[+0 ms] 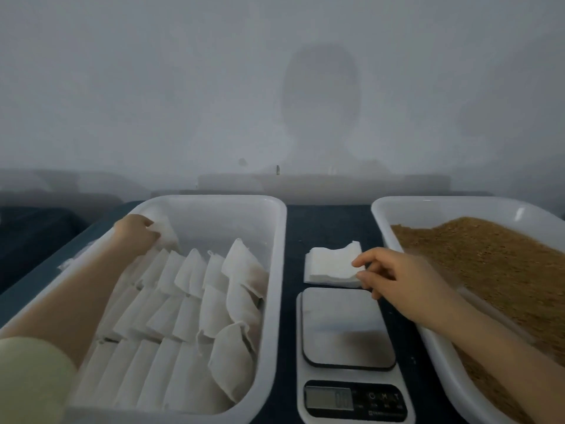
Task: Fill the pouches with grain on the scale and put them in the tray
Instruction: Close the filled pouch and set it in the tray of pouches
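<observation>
A white tray (276, 240) on the left holds several filled white pouches (214, 301) laid in rows. My left hand (136, 232) reaches to the tray's far left corner and holds a pouch (166, 229) there. A stack of empty white pouches (331, 266) lies on the dark table behind the scale. My right hand (397, 278) pinches the stack's right edge with thumb and fingers. The digital scale (348, 328) sits in the middle, its steel platform bare. On the right, a white tray (385, 209) holds brown grain (489, 249).
The dark blue table (330, 218) runs back to a pale wall. A narrow strip of table separates the scale from each tray. The scale's display (328, 397) faces me at the near edge.
</observation>
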Available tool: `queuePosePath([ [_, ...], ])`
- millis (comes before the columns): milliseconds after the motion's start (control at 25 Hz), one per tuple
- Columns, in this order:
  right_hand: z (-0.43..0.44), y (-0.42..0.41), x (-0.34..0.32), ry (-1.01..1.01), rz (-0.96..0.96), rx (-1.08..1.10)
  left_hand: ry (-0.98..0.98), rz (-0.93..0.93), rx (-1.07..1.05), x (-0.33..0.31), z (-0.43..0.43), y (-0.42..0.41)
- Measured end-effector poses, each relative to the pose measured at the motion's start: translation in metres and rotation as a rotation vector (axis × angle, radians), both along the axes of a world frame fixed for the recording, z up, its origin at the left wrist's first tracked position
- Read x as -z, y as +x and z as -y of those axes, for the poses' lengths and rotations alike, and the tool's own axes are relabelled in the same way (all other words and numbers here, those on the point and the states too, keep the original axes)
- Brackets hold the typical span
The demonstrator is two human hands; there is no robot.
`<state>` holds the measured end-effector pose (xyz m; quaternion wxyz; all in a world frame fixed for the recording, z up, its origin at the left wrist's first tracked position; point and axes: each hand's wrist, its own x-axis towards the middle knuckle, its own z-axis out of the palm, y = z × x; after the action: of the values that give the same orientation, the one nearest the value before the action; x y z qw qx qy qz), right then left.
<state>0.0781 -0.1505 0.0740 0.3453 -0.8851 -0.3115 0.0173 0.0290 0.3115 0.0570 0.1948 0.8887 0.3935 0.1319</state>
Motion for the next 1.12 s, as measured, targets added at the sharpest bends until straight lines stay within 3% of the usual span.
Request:
queuePosePath([
  [240,-0.002,-0.002,-0.001,-0.038,0.024,0.002,0.187,0.004,0.136,0.016,-0.002,-0.004],
  [360,-0.002,-0.001,0.0,-0.038,0.021,0.013,0.383,-0.215,0.247,0.015,-0.003,0.002],
  [480,0.0,-0.001,0.001,-0.018,-0.004,0.016,0.513,-0.367,0.212,0.004,0.0,0.002],
  [640,-0.001,-0.003,0.001,0.006,-0.017,0.009,0.67,-0.239,0.255,-0.03,0.053,0.016],
  [760,0.0,-0.003,0.0,0.034,-0.009,0.022,0.499,0.005,0.426,-0.055,0.135,0.032],
  [840,0.0,-0.001,-0.001,0.093,0.007,0.051,0.344,0.005,0.57,-0.059,0.193,0.044],
  [920,0.002,0.001,-0.002,0.165,0.006,0.083,0.291,-0.115,0.7,-0.05,0.243,0.059],
  [1120,0.002,0.002,-0.001,0.18,0.004,0.108,0.47,-0.501,0.858,-0.004,0.299,0.08],
])
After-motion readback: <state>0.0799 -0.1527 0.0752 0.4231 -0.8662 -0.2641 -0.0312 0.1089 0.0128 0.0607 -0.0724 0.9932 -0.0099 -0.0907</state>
